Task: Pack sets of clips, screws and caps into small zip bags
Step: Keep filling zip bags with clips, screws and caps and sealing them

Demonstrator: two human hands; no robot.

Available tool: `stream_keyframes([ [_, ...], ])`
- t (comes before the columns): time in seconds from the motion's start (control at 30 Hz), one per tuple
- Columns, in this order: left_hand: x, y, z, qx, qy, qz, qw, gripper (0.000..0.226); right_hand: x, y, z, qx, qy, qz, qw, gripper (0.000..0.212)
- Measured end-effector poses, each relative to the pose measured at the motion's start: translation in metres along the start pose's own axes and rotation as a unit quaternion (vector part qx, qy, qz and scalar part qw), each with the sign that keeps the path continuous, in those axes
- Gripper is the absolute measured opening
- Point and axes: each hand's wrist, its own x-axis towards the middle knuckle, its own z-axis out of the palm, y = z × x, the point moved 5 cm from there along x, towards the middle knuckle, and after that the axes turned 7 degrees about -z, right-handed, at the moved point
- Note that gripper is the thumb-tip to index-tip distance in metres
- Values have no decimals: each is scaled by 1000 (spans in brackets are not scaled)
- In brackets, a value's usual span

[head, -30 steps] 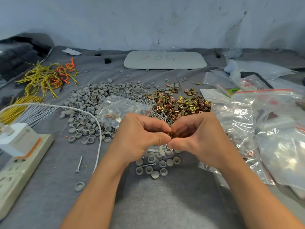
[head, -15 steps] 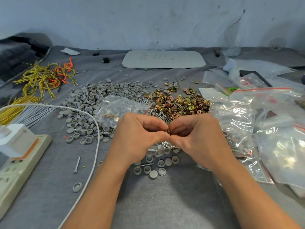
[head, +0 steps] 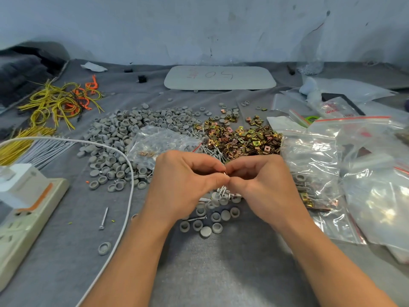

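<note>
Both my hands meet in the middle, above the grey cloth point(head: 221, 273). My left hand point(head: 183, 185) and my right hand point(head: 263, 187) have curled fingers, and thumb and forefinger of each pinch together one copper-coloured piece point(head: 225, 172). It is too small for me to say surely what it is.

Around the hands it is crowded. Just behind my left hand lies one crumpled zip bag point(head: 159, 140), and behind it the big pile of grey caps point(head: 124, 134). Behind my right hand is the pile of brass clips point(head: 241, 138), with screws point(head: 212, 151) between the two piles. These three heaps are too many to count. Under my fingertips are more screws and loose caps point(head: 212, 218); the nearest row has four caps.

On the right, filled bags point(head: 309, 169) overlap up to the edge of the view and touch my right wrist. I cannot count them exactly. On the left one white cable point(head: 130, 185) curves beside my left forearm, and beyond it stands one power strip point(head: 26, 209). Between them lie one single screw point(head: 104, 218) and one single cap point(head: 104, 248).

The open room is the bare cloth near me, between my forearms. Far back, one white board point(head: 219, 77) lies before the wall, and yellow and orange wires point(head: 59, 100) lie at far left.
</note>
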Motion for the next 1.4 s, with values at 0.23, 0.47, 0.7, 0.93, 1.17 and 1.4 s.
stream_keyframes([
  [0.23,3,-1,3,-115,-66,-50,990,23,1,-5,-7,41,-6,24,999,25],
  [0.47,3,-4,7,-216,-84,-128,964,20,3,-17,-11,0,-1,-22,1000,29],
  [0.7,1,-4,9,-247,-116,-171,947,20,6,-17,-14,-14,-25,-70,997,30],
  [0.93,2,-7,11,-255,-124,-188,940,21,9,-10,-16,7,-27,-59,998,28],
  [1.17,5,-8,3,-160,1,-86,983,18,10,-1,-9,49,-4,22,999,15],
  [1.4,14,-18,-27,395,199,-86,893,49,17,3,-9,-50,82,76,992,21],
])
